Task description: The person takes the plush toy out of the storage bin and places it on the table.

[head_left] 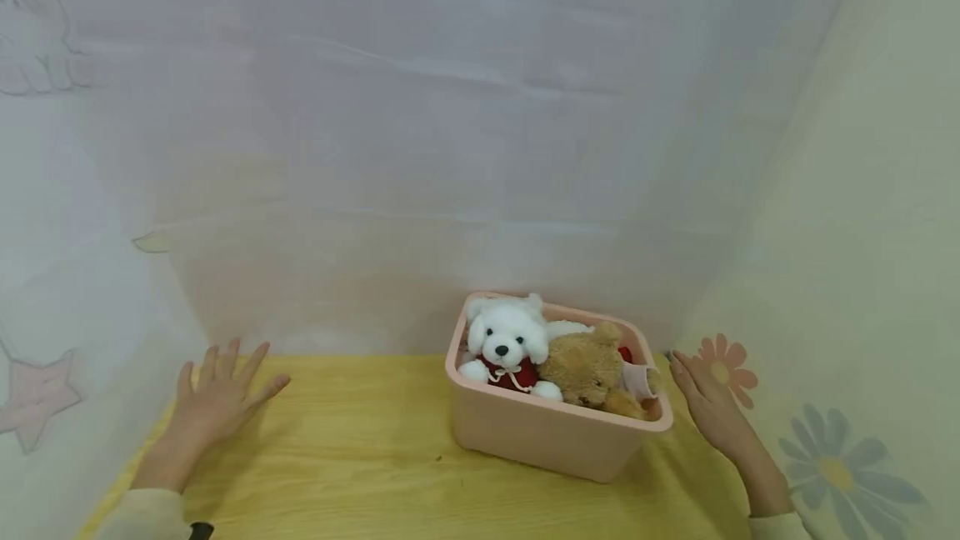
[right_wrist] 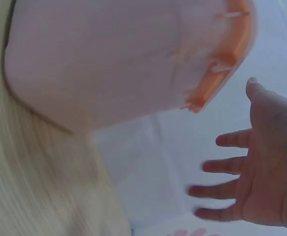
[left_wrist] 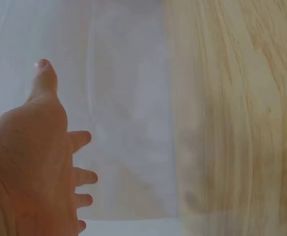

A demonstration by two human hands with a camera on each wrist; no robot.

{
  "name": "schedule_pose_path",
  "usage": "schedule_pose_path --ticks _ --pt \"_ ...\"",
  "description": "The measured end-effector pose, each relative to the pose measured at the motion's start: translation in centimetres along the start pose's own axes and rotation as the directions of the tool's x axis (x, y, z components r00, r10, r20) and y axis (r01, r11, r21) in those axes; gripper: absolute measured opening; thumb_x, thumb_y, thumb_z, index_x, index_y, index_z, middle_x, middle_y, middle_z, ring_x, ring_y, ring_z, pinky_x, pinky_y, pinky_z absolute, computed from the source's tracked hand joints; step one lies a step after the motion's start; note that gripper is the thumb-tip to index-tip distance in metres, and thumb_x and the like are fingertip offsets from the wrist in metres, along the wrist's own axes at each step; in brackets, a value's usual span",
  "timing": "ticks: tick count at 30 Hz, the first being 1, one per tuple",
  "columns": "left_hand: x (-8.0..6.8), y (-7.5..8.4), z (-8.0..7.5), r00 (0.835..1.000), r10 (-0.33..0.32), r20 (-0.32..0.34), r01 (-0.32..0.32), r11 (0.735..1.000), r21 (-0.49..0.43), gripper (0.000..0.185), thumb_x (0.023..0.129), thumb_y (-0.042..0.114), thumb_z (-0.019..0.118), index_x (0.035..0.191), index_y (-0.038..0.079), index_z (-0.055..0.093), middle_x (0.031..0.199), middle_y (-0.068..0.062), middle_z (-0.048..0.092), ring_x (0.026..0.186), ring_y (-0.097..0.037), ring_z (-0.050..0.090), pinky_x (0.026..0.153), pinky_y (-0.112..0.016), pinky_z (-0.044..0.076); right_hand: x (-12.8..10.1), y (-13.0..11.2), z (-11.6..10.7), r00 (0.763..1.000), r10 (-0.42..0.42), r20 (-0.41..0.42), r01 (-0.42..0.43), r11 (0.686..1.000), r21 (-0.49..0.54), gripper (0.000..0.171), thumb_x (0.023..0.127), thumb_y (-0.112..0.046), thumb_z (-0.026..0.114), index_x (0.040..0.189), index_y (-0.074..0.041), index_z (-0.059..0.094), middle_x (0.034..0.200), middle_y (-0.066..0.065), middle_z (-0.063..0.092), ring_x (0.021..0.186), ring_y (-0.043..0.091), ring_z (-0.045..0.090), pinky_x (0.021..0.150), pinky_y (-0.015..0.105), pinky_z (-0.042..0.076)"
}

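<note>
My left hand (head_left: 213, 398) is held with its fingers spread at the left side of the wooden table, and it holds nothing. In the left wrist view its thumb and fingers stick out straight. On the right, my right hand (head_left: 711, 407) is beside a pink plastic bin (head_left: 540, 432), apart from it, fingers extended. The bin stands on the table, right of the middle. Inside sit a white plush dog (head_left: 510, 340) in a dark red top and a brown teddy bear (head_left: 585, 365). Other items behind them are partly hidden.
Below is the wood-grain tabletop (head_left: 345, 440). Pale cloth (head_left: 450, 148) hangs at the back, and printed cloth walls with flowers (head_left: 836, 473) and a star (head_left: 37, 398) stand at both sides.
</note>
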State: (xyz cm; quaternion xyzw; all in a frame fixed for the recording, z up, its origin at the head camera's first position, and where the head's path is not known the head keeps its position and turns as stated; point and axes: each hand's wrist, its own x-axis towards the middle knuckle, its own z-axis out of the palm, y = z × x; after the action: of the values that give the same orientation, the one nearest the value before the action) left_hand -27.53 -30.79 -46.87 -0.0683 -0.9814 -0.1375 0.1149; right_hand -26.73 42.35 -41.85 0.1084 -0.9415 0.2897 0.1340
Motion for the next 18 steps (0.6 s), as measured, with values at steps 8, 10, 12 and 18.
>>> schedule_pose_path --ticks 8,10,12,18 --pt "0.4 4.6 -1.9 0.965 0.202 -0.164 -0.227 0.963 -0.147 0.066 0.108 0.043 0.049 0.162 0.012 0.026 0.154 -0.03 0.033 0.137 -0.058 0.026 0.101 -0.078 0.016 1.0 -1.7 -0.3 0.995 0.01 0.097 -0.052 0.891 0.45 0.053 0.112 -0.037 0.038 0.159 -0.013 0.037 0.149 0.026 0.042 0.119 0.021 0.061 0.09 0.027 0.052" --pt "0.7 6.7 -2.0 0.951 0.247 -0.187 -0.28 0.943 -0.18 0.064 0.108 0.04 0.051 0.161 0.013 0.031 0.154 -0.026 0.037 0.137 -0.054 0.031 0.1 -0.076 0.021 0.8 -1.6 -0.3 0.993 0.033 0.114 -0.084 0.87 0.485 0.053 0.111 -0.038 0.041 0.159 -0.015 0.038 0.155 0.025 0.035 0.117 0.01 0.06 0.09 0.024 0.051" --pt "1.1 8.8 -2.0 0.941 0.281 -0.19 -0.317 0.928 -0.196 0.063 0.107 0.041 0.052 0.161 0.014 0.033 0.155 -0.022 0.039 0.138 -0.05 0.034 0.101 -0.074 0.023 0.6 -1.4 -0.3 0.991 0.049 0.128 -0.109 0.847 0.52 0.053 0.111 -0.038 0.043 0.159 -0.015 0.038 0.161 0.025 0.025 0.117 0.005 0.058 0.091 0.022 0.05" --pt "3.0 13.8 -1.8 0.913 0.36 -0.194 -0.386 0.915 -0.116 0.067 0.103 0.055 0.052 0.157 0.016 0.041 0.153 -0.016 0.043 0.137 -0.043 0.04 0.104 -0.07 0.026 0.3 -0.7 -0.1 0.989 0.048 0.136 -0.123 0.777 0.617 0.053 0.111 -0.029 0.045 0.159 -0.007 0.036 0.162 0.028 0.018 0.122 0.003 0.054 0.094 0.023 0.049"
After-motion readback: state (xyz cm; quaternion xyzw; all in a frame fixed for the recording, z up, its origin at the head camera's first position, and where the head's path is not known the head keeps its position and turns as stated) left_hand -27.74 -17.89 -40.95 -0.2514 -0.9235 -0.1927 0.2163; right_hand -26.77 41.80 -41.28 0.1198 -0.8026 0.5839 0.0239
